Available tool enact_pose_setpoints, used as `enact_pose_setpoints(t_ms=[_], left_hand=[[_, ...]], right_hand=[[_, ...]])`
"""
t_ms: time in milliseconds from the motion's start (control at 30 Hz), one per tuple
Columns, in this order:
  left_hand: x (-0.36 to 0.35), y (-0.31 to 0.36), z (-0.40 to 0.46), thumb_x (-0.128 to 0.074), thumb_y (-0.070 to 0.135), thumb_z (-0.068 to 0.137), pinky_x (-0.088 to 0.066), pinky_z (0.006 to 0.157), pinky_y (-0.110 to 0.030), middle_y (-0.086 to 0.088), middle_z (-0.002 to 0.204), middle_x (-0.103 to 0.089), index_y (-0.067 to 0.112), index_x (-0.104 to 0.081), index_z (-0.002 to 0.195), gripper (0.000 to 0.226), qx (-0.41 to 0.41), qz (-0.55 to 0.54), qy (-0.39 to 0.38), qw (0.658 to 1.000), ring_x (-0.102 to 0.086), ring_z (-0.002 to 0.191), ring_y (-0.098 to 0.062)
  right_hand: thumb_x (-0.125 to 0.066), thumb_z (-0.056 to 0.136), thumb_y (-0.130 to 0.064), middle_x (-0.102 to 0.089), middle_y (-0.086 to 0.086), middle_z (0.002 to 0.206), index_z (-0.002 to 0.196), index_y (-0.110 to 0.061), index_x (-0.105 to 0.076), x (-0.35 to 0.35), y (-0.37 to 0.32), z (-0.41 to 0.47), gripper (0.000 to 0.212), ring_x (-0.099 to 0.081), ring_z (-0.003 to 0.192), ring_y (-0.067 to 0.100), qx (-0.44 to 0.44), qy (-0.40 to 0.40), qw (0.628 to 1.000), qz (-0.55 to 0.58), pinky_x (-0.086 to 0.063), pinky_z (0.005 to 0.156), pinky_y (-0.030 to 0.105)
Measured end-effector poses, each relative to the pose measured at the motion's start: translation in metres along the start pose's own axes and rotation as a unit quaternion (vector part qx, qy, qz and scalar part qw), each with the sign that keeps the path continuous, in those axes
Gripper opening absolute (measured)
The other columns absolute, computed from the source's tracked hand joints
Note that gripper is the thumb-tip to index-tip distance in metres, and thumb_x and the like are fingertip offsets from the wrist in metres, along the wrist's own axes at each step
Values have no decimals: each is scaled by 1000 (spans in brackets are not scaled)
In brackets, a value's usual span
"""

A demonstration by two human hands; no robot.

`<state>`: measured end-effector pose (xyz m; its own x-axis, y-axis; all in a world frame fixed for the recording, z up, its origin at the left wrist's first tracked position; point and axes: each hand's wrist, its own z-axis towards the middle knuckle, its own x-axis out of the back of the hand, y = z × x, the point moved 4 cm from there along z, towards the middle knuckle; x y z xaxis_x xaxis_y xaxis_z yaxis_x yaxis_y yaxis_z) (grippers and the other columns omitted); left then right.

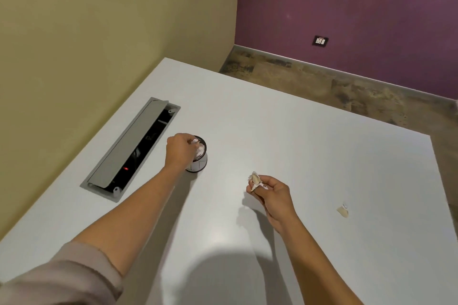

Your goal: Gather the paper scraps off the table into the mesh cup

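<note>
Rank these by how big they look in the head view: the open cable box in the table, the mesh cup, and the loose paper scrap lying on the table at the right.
1. Cable box, clearly the largest.
2. Mesh cup, partly hidden by the left hand.
3. Loose paper scrap, the smallest.

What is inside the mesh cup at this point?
The mesh cup holds crumpled white paper scraps, piled near its rim. The left hand over the opening pinches another scrap and covers part of the inside, so the rest is hidden.
</note>
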<state>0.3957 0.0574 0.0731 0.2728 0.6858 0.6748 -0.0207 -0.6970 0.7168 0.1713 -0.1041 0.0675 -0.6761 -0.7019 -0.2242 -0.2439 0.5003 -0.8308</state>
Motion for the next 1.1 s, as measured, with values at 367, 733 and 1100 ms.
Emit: enact_pose_setpoints(t_ms=[367,733,1100], left_hand=[[-40,6,34,-51,6,93,-51,84,-34,-18,119,-60,0,-60,114,23,-13,312,-148,938,-62,108,-33],[-37,1,33,-51,6,88,-50,79,-34,-14,110,-67,6,-66,107,25,-63,326,-185,925,-62,101,-31],[-2,16,13,-57,21,89,-41,66,-30,0,96,-68,23,-68,94,12,-117,305,-118,938,-60,87,-26]], right_hand=[[-63,83,11,-71,11,80,96,5,-69,-5,9,18,16,-69,74,18,-10,27,999,-20,-58,82,28],[-64,82,12,-70,15,81,96,7,-69,-28,11,20,16,-68,77,26,-21,7,1000,-14,-58,77,27],[-64,81,14,-71,12,78,94,4,-70,-40,15,18,18,-69,70,23,-20,-4,999,-43,-57,73,26]])
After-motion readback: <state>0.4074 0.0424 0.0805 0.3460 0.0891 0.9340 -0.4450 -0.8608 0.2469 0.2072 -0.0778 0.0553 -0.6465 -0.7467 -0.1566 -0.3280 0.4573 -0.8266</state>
